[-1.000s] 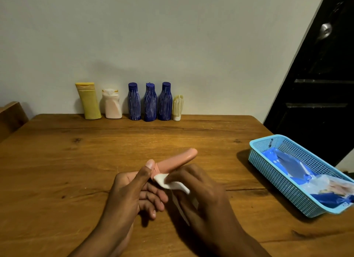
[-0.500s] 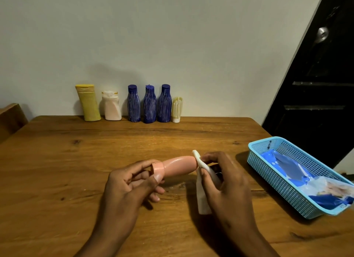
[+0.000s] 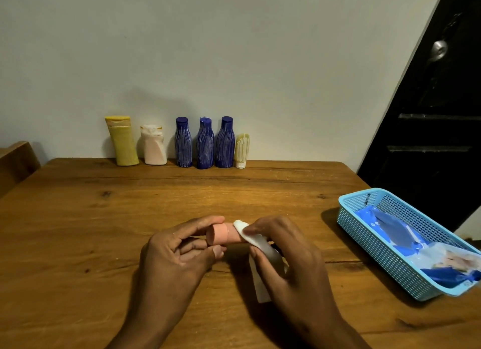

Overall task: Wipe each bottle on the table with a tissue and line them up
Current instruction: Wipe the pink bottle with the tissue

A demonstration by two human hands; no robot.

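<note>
A small pink bottle (image 3: 224, 233) lies sideways above the table's front middle, its cap end pinched between the thumb and fingers of my left hand (image 3: 175, 255). My right hand (image 3: 289, 255) grips a white tissue (image 3: 260, 247) wrapped over the bottle's body, hiding most of it. Along the wall stands a row: a yellow bottle (image 3: 122, 140), a pale pink bottle (image 3: 154, 145), three dark blue bottles (image 3: 183, 143) (image 3: 205, 143) (image 3: 225, 143) and a small cream tube (image 3: 242, 151) standing on its cap.
A light blue plastic basket (image 3: 385, 247) sits at the table's right edge with a blue and clear tissue packet (image 3: 421, 249) inside. The wooden table (image 3: 78, 231) meets the wall behind. A dark door (image 3: 437, 114) stands at right, a wooden piece (image 3: 15, 161) at left.
The tissue in my right hand has slid from the bottle's far tip back along its body toward the cap. The bottle now lies more level.
</note>
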